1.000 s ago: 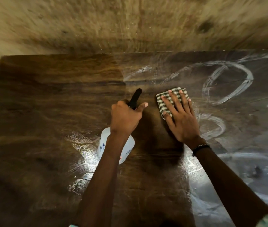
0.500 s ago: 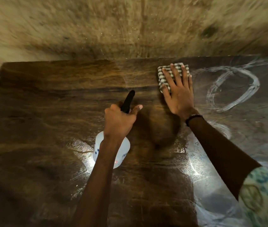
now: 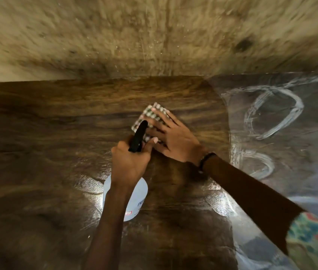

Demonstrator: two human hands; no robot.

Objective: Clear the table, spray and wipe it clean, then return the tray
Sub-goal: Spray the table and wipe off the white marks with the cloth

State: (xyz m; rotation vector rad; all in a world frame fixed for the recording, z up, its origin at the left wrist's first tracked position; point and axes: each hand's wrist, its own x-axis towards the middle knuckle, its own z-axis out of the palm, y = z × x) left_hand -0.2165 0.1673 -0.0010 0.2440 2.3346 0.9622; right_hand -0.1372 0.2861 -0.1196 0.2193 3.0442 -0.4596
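My left hand (image 3: 129, 162) grips the white plastic spray bottle (image 3: 134, 199) by its black trigger head; at its one o'clock, my right hand (image 3: 170, 141) presses flat the checked cloth (image 3: 150, 115) on the wet, glossy wood-grain table (image 3: 47, 143).

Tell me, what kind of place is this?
Hard to say; probably a plain room in a home or eatery. A dark wooden table stands against a stained wall, wiped with a checked cloth and spray bottle.
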